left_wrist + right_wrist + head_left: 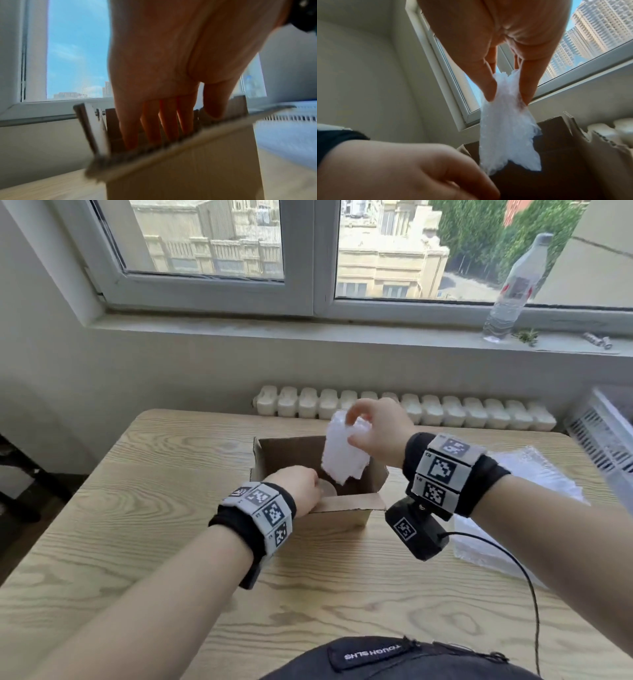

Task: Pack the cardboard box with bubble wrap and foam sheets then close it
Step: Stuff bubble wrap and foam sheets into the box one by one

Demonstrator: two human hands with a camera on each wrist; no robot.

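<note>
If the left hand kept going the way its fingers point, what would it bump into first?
The left hand points down into the open cardboard box, so it would probably meet the pale round thing lying inside by its fingertips, or the box's bottom. How far down that is can't be told from here.

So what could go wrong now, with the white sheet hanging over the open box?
The right hand pinches only the top of the white sheet, so it might slip or land crumpled. The left hand reaches inside the cardboard box and may block the sheet. The light box could shift on the table.
</note>
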